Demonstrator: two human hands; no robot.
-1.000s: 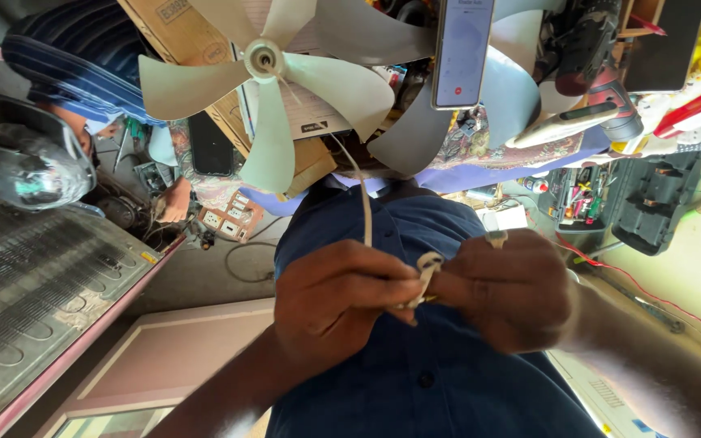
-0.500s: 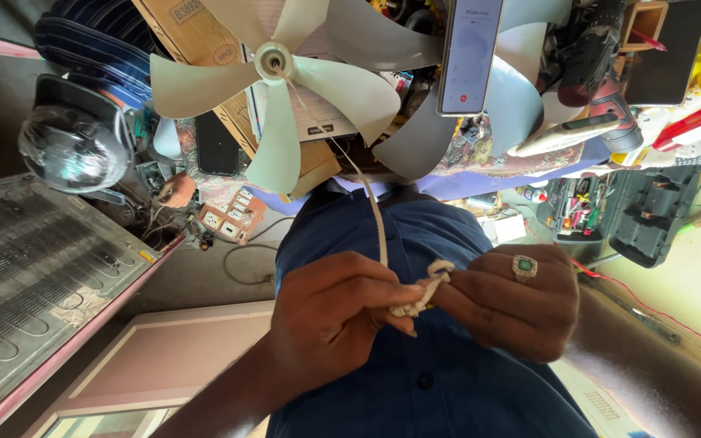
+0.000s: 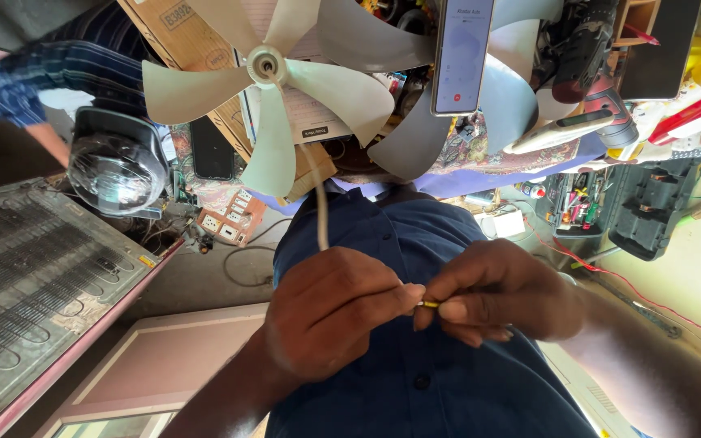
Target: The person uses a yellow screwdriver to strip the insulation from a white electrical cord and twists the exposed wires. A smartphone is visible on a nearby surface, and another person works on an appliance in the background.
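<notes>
Logged big to small: grey coil panel (image 3: 34,276) filled the left side, blue shirt (image 3: 399,381) filled the middle and bottom. Pale fan blade (image 3: 269,73) lay up top on a cardboard box (image 3: 196,24), a second grey fan (image 3: 440,130) beside it. Black tool case (image 3: 651,211) sat open at right, near a drill (image 3: 586,57). Someone else's striped sleeve (image 3: 66,73) was in the top left corner, with a clear dome (image 3: 115,170) under it. A phone (image 3: 460,49) stood with its screen lit between the fans.

Left hand (image 3: 334,316) was curled nearly closed, thumb and forefinger pinched on a thin white wire (image 3: 320,219) that dropped from the fan into the fist. Right hand (image 3: 505,300) was also mostly closed, fingertips nipped on the wire's yellowish tip (image 3: 429,304). The two hands almost touched, held in front of the shirt and well clear of the bench clutter.

As I read it, the step in hand was fine work on the wire end, twisting or baring it; I couldn't tell which, the tip was too small. My judgement: any further move on that tip called for a steady left pinch holding the wire firm while the right fingertips did the small work, with no tug on the slack going up to the fan
</notes>
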